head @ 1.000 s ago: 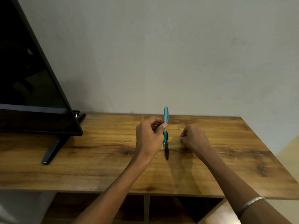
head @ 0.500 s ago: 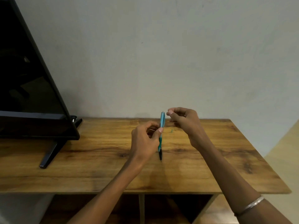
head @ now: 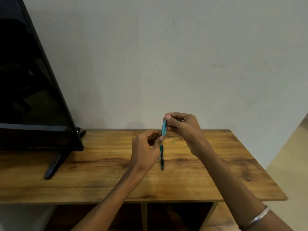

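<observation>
At the far left a dark television point(head: 33, 105) stands on a slanted black foot point(head: 54, 165) on the wooden table point(head: 100, 180), well apart from the work. Towards the middle, the left hand point(head: 145, 152) has its fingers curled and pinches the pen point(head: 164, 130) at mid-barrel between thumb and fingertips. The pen stands nearly upright over the table's middle, teal barrel up and black tip down; whether the tip touches the wood I cannot tell. Just to the right, the right hand point(head: 183, 129) is closed on the pen's top end, pinching it with thumb and forefinger. A small teal fleck point(head: 173, 141) lies on the table below that hand, too small to identify. A silver bangle point(head: 260, 215) circles the right wrist. By my reading the pen is picked up and steadied, and the work on its top end is in progress; whether a part goes on or comes off is unclear, and setting the pen down remains.
</observation>
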